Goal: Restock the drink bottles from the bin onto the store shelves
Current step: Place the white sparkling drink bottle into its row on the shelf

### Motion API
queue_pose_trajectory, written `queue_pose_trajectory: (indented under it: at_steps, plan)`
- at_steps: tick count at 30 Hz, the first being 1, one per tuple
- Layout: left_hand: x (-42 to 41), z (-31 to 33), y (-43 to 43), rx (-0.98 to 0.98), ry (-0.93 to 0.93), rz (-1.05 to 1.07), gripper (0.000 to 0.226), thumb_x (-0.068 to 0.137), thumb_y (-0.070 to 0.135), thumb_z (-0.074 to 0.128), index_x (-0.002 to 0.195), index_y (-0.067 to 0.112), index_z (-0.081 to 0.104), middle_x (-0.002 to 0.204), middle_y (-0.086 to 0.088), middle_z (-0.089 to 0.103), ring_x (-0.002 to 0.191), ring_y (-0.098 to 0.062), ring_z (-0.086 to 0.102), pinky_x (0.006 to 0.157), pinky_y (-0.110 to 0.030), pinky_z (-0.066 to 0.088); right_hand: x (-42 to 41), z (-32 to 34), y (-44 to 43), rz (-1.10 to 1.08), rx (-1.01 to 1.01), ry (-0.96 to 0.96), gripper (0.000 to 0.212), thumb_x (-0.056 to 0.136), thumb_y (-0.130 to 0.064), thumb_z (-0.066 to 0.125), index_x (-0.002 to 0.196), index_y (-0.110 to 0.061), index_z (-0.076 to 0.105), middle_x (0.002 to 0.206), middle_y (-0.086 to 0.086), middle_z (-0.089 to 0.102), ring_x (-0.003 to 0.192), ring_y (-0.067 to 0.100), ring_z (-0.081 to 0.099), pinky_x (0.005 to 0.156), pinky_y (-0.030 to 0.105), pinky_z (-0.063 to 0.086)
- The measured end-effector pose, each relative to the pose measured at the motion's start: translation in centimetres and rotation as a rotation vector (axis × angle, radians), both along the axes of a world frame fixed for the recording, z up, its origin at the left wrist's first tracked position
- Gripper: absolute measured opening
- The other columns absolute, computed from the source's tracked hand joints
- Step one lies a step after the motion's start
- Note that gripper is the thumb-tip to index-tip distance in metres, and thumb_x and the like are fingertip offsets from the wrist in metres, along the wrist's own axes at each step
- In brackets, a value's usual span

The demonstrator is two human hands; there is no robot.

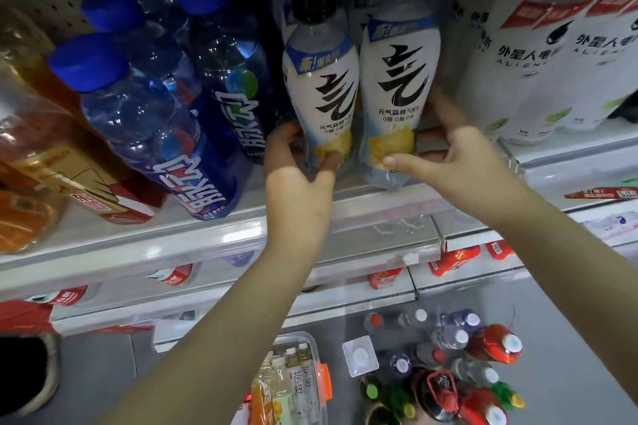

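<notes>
Clear bin (299,335) of tea bottles (299,381), left grip (297,183), right grip (457,157) clamped on white bottles (322,90)

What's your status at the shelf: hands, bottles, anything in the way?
Left hand grips left white bottle, low. Right hand grips right white bottle, low. Both at shelf front. Blue bottles crowd left, larger white bottles right.

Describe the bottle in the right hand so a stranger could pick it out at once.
Find the upper shelf, between the blue-capped bottles and the tall white bottles. Two black-capped bottles are there, white-labelled with a big black brush character and yellow fruit. Yours is the right bottle of the pair, beside the white bottles, gripped by the right hand.
</notes>
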State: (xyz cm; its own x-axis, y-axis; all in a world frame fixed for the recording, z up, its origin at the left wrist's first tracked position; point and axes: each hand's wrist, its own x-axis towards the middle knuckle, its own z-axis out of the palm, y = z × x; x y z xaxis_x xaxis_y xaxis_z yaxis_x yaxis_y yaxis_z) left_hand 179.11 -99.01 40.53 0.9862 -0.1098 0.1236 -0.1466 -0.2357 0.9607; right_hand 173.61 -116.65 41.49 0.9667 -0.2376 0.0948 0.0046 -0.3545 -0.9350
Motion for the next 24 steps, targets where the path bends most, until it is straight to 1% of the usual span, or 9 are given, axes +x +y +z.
queue_pose_trajectory:
  at_steps: [2, 4, 7, 9, 12, 15, 19, 22, 24]
  plan:
    - [0.3, -0.1, 0.2, 0.035, -0.010, -0.007, 0.053, 0.084, 0.008, 0.072, 0.129, 0.018, 0.046, 0.122, 0.001, 0.060, 0.111, -0.012, 0.058, 0.090, -0.016, 0.047, 0.1, -0.3, 0.1, -0.021, -0.004, -0.018, 0.083, 0.079, -0.014, 0.079, 0.149, -0.023, 0.035, 0.133, -0.002, 0.059, 0.115, 0.010, 0.062, 0.094, 0.023, 0.054]
    - [0.5, 0.0, 0.3, 0.061, -0.015, -0.015, 0.052, 0.084, 0.010, 0.073, 0.128, 0.019, 0.047, 0.120, 0.002, 0.061, 0.109, -0.012, 0.058, 0.090, -0.019, 0.049, 0.3, -0.5, 0.0, -0.021, 0.014, -0.022, 0.079, 0.081, -0.009, 0.077, 0.148, -0.021, 0.037, 0.132, -0.002, 0.060, 0.112, 0.007, 0.062, 0.094, 0.018, 0.052]
    - [0.5, 0.1, 0.5, 0.087, -0.019, -0.015, 0.050, 0.083, 0.012, 0.074, 0.125, 0.022, 0.048, 0.120, 0.003, 0.061, 0.109, -0.011, 0.058, 0.090, -0.021, 0.050, 0.7, -0.9, -0.2, -0.044, 0.061, -0.036, 0.079, 0.081, -0.001, 0.074, 0.149, -0.019, 0.037, 0.129, -0.001, 0.061, 0.112, 0.003, 0.062, 0.095, 0.017, 0.050]
    - [0.6, 0.1, 0.5, 0.092, -0.023, -0.007, 0.046, 0.082, 0.014, 0.075, 0.119, 0.025, 0.050, 0.119, 0.003, 0.063, 0.107, -0.012, 0.061, 0.088, -0.020, 0.051, 0.9, -1.3, -0.2, -0.068, 0.062, -0.054, 0.079, 0.081, 0.001, 0.074, 0.148, -0.018, 0.037, 0.129, 0.001, 0.061, 0.114, 0.005, 0.062, 0.097, 0.022, 0.050]
    - [0.5, 0.1, 0.6, 0.082, -0.031, 0.015, 0.042, 0.081, 0.015, 0.077, 0.113, 0.027, 0.052, 0.115, 0.003, 0.065, 0.103, -0.012, 0.063, 0.090, -0.028, 0.053, 1.1, -1.9, -0.4, -0.089, 0.036, -0.054, 0.075, 0.081, -0.004, 0.077, 0.146, -0.016, 0.039, 0.128, 0.000, 0.062, 0.117, 0.009, 0.061, 0.101, 0.028, 0.050]
    - [0.3, 0.1, 0.4, 0.079, -0.034, 0.021, 0.041, 0.081, 0.014, 0.076, 0.110, 0.029, 0.051, 0.113, 0.003, 0.066, 0.103, -0.012, 0.064, 0.092, -0.029, 0.053, 1.0, -1.9, -0.3, -0.093, 0.039, -0.039, 0.073, 0.082, -0.009, 0.076, 0.145, -0.019, 0.040, 0.128, -0.003, 0.062, 0.117, 0.004, 0.061, 0.101, 0.022, 0.049]
    - [0.2, 0.1, 0.3, 0.070, -0.030, 0.017, 0.042, 0.083, 0.013, 0.074, 0.110, 0.032, 0.049, 0.112, 0.006, 0.065, 0.106, -0.013, 0.064, 0.095, -0.031, 0.052, 0.8, -1.8, 0.4, -0.109, 0.028, -0.036, 0.069, 0.085, -0.006, 0.073, 0.145, -0.017, 0.041, 0.127, -0.006, 0.062, 0.112, -0.007, 0.059, 0.088, 0.003, 0.044]
    - [0.2, 0.0, 0.3, 0.082, -0.029, 0.005, 0.043, 0.084, 0.012, 0.073, 0.113, 0.032, 0.048, 0.109, 0.011, 0.063, 0.107, -0.010, 0.063, 0.096, -0.028, 0.051, 0.9, -2.0, 0.5, -0.118, 0.011, -0.030, 0.067, 0.086, -0.007, 0.072, 0.145, -0.017, 0.042, 0.132, -0.003, 0.060, 0.116, 0.001, 0.059, 0.086, 0.002, 0.043]
    - [0.2, -0.1, 0.3, 0.096, -0.034, 0.002, 0.041, 0.085, 0.013, 0.072, 0.118, 0.027, 0.051, 0.109, 0.012, 0.062, 0.108, -0.009, 0.062, 0.095, -0.026, 0.051, 0.9, -2.1, 0.7, -0.131, -0.002, -0.041, 0.066, 0.087, -0.007, 0.071, 0.145, -0.017, 0.042, 0.135, -0.002, 0.059, 0.119, 0.003, 0.058, 0.091, 0.005, 0.044]
